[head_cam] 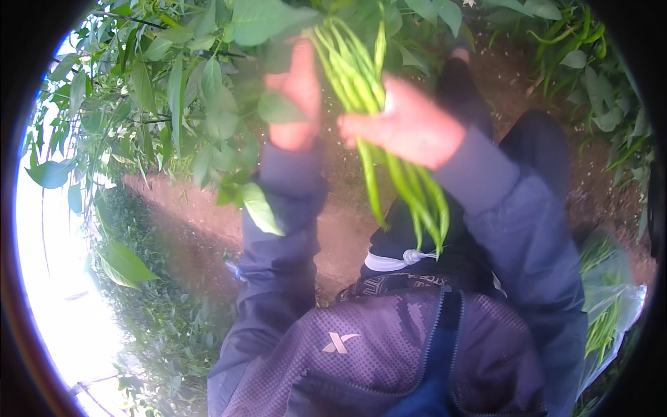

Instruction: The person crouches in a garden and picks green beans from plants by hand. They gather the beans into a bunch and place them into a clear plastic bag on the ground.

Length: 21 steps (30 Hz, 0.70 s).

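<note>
My right hand (404,122) is closed round a bunch of long green chili peppers (359,86), whose ends stick out above and below the fist. To its left, my left hand (297,96) is raised among the leaves of a pepper plant (208,94), partly covered by a blurred leaf. Its thumb and fingers are indistinct, and whether it grips anything does not show. The top ends of the peppers lie close to its fingertips.
A clear plastic bag (604,313) with more green peppers stands at the lower right. Pepper plants with hanging fruit (599,78) grow at the upper right. Bare brown soil (344,234) runs between the rows, and low greenery (156,313) lies at the lower left.
</note>
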Each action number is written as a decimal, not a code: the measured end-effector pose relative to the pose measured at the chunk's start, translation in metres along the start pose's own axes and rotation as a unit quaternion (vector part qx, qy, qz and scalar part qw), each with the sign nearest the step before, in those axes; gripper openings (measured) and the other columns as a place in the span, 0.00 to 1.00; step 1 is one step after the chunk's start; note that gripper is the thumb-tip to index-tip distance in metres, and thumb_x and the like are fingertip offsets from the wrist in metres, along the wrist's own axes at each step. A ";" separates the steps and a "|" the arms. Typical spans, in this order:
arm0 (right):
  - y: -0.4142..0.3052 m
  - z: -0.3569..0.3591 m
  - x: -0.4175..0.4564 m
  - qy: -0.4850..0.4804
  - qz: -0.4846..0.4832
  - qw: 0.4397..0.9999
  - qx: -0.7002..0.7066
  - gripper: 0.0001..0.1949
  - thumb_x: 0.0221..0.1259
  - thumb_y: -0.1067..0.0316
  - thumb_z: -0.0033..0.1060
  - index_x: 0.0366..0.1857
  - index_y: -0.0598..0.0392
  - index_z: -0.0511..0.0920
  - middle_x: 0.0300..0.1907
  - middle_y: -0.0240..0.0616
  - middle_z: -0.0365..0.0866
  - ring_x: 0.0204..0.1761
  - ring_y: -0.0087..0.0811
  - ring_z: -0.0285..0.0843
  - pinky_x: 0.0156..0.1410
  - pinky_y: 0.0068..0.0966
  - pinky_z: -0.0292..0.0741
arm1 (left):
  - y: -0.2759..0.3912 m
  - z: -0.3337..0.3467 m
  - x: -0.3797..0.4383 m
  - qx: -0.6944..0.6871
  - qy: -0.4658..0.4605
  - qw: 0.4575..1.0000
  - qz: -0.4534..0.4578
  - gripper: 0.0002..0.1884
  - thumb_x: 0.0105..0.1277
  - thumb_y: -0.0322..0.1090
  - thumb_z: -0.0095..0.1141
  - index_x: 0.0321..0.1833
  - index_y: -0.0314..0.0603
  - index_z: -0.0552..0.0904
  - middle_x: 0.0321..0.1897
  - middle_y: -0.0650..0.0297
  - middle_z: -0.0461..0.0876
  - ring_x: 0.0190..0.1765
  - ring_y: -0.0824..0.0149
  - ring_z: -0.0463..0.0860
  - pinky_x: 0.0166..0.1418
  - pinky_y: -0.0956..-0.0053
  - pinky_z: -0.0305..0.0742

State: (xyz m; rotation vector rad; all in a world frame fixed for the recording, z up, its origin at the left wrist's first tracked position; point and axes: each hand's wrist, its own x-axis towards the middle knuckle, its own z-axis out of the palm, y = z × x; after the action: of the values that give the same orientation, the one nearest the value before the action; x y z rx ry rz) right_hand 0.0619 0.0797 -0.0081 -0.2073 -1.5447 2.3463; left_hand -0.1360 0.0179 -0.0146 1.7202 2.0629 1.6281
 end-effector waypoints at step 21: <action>-0.039 -0.124 0.153 0.169 -0.263 0.815 -0.488 0.18 0.58 0.69 0.64 0.53 0.57 0.82 0.43 0.52 0.88 0.46 0.48 0.87 0.51 0.42 0.82 | -0.038 -0.141 0.040 -0.066 -0.201 0.943 -0.256 0.19 0.80 0.35 0.58 0.65 0.26 0.79 0.53 0.50 0.87 0.56 0.58 0.88 0.61 0.66 0.85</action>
State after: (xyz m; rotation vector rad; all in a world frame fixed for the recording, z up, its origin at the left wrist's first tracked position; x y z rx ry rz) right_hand -0.0381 0.2539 -0.0144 -0.3396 -2.1048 0.8865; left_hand -0.2596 -0.0442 0.0473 1.2011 1.9245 1.1192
